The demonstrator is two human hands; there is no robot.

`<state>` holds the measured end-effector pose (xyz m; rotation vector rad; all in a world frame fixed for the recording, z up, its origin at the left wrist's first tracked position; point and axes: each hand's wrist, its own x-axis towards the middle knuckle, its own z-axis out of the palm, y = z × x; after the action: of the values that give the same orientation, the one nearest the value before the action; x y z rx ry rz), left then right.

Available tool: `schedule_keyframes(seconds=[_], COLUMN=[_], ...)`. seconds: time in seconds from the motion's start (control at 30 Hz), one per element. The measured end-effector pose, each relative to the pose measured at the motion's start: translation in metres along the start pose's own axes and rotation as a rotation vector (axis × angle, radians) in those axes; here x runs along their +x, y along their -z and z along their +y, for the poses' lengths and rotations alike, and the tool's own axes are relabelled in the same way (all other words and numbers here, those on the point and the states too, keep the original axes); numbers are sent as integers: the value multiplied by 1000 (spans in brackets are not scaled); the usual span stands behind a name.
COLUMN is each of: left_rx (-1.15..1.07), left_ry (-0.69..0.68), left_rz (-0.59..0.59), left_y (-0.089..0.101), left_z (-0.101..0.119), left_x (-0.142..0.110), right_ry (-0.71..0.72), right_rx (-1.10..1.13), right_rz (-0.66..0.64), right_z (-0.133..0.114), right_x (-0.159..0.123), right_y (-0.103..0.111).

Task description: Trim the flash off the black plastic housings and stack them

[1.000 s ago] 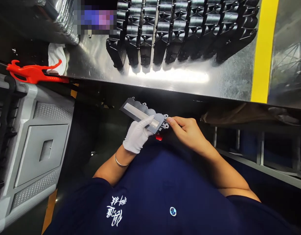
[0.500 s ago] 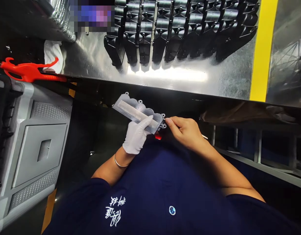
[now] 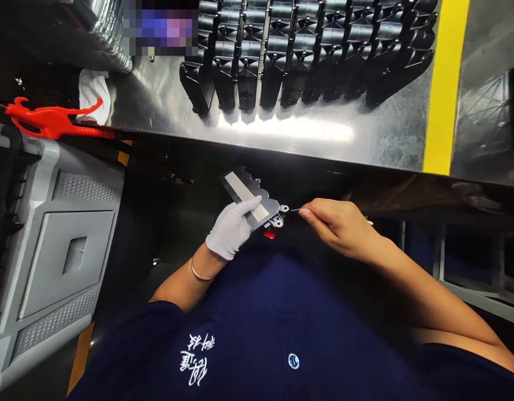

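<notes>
My left hand (image 3: 231,228), in a white glove, is closed around a dark plastic part (image 3: 271,203) with a scalloped edge, a pale flat strip and small eyelets at its right end. The thumb lies across the strip. In my bare right hand (image 3: 338,225) is a thin metal-tipped tool (image 3: 295,210), pinched between thumb and forefinger. Its tip points at the eyelets with a small gap between. A pale end pokes out behind the hand; the rest of the tool is hidden. Something small and red (image 3: 270,234) shows just below the part, its kind unclear.
Rows of black plastic parts (image 3: 282,72) stand on the metal table (image 3: 156,111), which has a yellow stripe (image 3: 444,94). At left lie an orange-red air blow gun (image 3: 52,122) and a white cloth (image 3: 93,97). A grey bin (image 3: 64,262) stands below.
My right hand has drawn back to the right from the part's end, baring the tool's tip. My left hand has turned the part, so it looks steeper and darker.
</notes>
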<state>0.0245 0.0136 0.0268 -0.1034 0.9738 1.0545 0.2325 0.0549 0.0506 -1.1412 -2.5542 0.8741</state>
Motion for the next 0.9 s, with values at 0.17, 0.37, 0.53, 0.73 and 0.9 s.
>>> schedule_keyframes(seconds=[0.17,0.37,0.53,0.73,0.9], left_rx=[73,81,109,98,81], left_ry=[-116,-239,-249,-199,-74], left_rz=[-31,38,1,66,-12], left_y=[-6,-11,-11,-12,-9], left_z=[-3,-3,-4,-4,10], left_x=[-9,-13,-13,-13,-8], right_ry=[-82,-101,-109,76,218], right_rx=[-117,-112,-108,48,-85], right_rz=[36,57,63,-331,-213], right_z=[-4,-10,-11,-6,1], right_x=[4,6,7,7,6], right_y=[-11,-18,-19,-5,7])
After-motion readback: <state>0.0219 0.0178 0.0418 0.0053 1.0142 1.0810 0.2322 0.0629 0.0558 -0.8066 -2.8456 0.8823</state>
